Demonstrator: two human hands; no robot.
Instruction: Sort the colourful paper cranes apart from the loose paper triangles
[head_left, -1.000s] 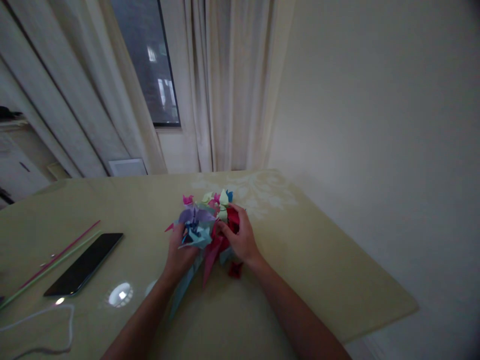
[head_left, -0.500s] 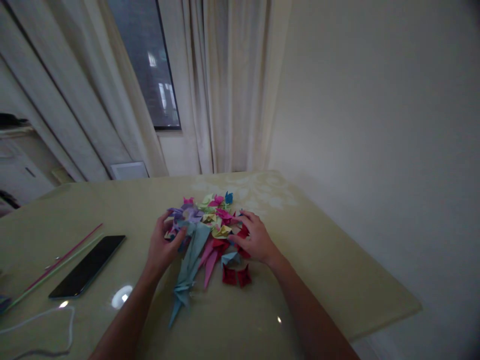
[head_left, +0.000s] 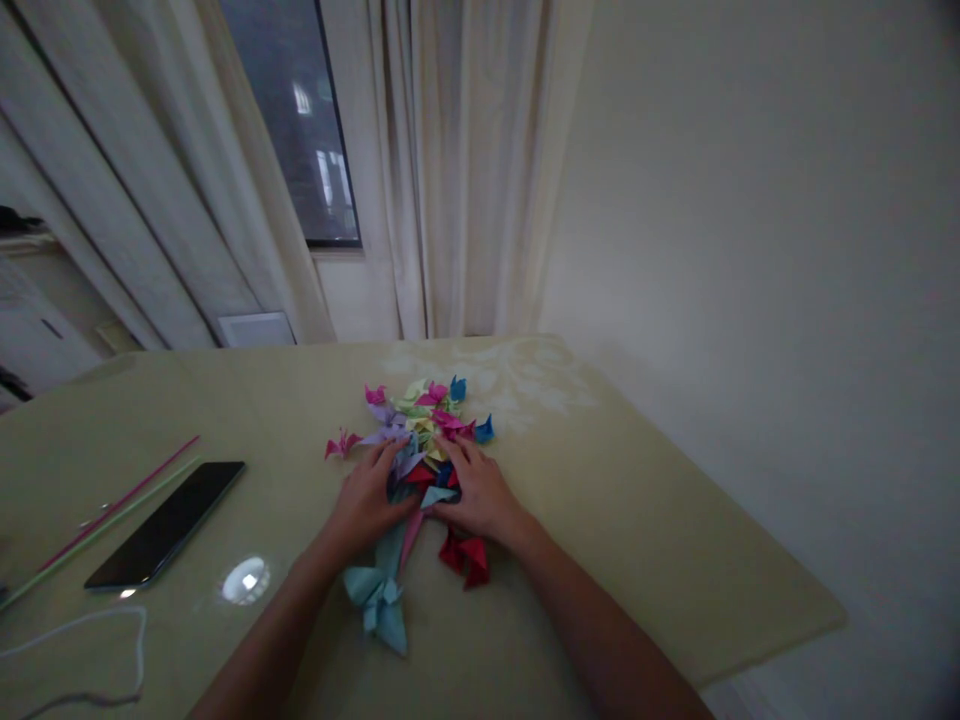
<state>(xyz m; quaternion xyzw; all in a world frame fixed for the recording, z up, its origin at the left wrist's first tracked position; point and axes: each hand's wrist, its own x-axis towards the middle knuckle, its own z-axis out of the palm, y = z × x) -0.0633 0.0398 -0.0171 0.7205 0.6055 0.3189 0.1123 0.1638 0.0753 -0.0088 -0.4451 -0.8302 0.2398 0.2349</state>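
A heap of folded paper flowers (head_left: pixel 420 425) in purple, pink, yellow, green, red and blue lies on the table before me. My left hand (head_left: pixel 373 500) is cupped against the heap's left side, thumb apart from the fingers. From the other side my right hand (head_left: pixel 480 492) presses in, its fingers spread over the nearer pieces. A light-blue folded paper piece (head_left: pixel 379 600) sticks out toward me below my left hand. Two red folded pieces (head_left: pixel 465 557) lie below my right palm. Pieces under the palms are partly hidden.
To the left lies a black phone (head_left: pixel 166 525), beside thin pink and green sticks (head_left: pixel 112 525) and a white cable (head_left: pixel 142 650). The pale table (head_left: pixel 637 520) meets a wall on the right. Curtains (head_left: pixel 480 180) and a window stand behind it.
Both hands have moved inward and toward me, drawing the heap narrower. The light-blue piece has turned, and the red pieces have shifted. A pink flower and a blue one now show outside the hands.
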